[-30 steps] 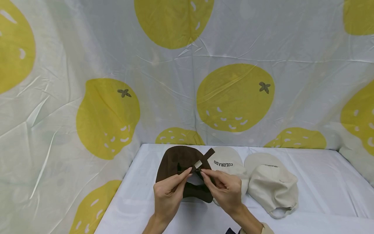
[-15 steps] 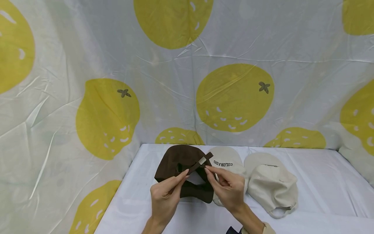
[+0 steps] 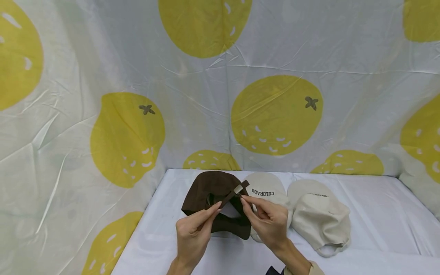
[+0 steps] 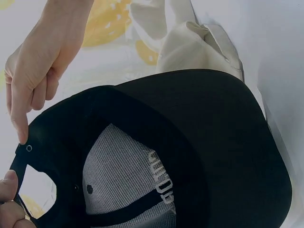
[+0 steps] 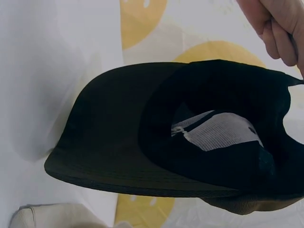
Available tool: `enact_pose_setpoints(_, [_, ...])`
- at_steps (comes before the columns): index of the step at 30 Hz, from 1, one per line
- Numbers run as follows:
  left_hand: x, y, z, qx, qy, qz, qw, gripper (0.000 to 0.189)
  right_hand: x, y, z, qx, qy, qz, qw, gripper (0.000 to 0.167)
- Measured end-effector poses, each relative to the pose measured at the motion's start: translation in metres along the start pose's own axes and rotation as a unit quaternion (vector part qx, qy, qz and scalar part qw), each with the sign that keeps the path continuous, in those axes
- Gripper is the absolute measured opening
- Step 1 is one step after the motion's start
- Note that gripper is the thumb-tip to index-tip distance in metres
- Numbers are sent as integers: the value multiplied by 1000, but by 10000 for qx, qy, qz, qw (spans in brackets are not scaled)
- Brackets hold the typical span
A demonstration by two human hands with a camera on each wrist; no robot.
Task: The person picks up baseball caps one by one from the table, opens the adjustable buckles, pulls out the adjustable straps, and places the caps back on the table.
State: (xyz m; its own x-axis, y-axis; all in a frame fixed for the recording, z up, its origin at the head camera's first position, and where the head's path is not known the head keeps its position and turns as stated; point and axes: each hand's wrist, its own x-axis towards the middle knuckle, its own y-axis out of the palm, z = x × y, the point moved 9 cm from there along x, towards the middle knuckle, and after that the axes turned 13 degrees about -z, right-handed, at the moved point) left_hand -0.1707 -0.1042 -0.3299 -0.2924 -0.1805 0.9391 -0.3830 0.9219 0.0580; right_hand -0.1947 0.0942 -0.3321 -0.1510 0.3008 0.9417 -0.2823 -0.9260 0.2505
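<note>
Left hand (image 3: pixel 194 231) and right hand (image 3: pixel 267 218) sit slightly wider than a second ago, strap (image 3: pixel 227 198) straighter across brown cap's (image 3: pixel 203 191) rear opening; left pinches strap, right pinches cap's edge beside buckle (image 3: pixel 238 189); cap hangs at fingertips, slack apparently taken up

Your left grip (image 3: pixel 193 231) now stands farther from your right grip (image 3: pixel 269 219); more strap (image 3: pixel 228 197) shows between the left grip and the buckle (image 3: pixel 238 189), less beyond it.
</note>
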Motion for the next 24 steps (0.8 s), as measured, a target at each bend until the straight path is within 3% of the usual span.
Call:
enact_pose_setpoints(4, [-1,1,-1,38,-8,7,10000,34,0,-1,1,-84,-42,-41,9999,18])
enact_pose_setpoints(12, [-9,-7,0,129,-179,-3,9998,26,0,1,6,-183,-269,-199,9993,17])
enact_pose_setpoints(17, [-11,-16,2,126,-278,-97,9995,41,1,-1,6,-188,-267,-257,9991,19])
enact_pose_setpoints(24, [-13,-28,8,203,-520,-218,9982,45,3,-7,2,-134,-148,-358,9992,4])
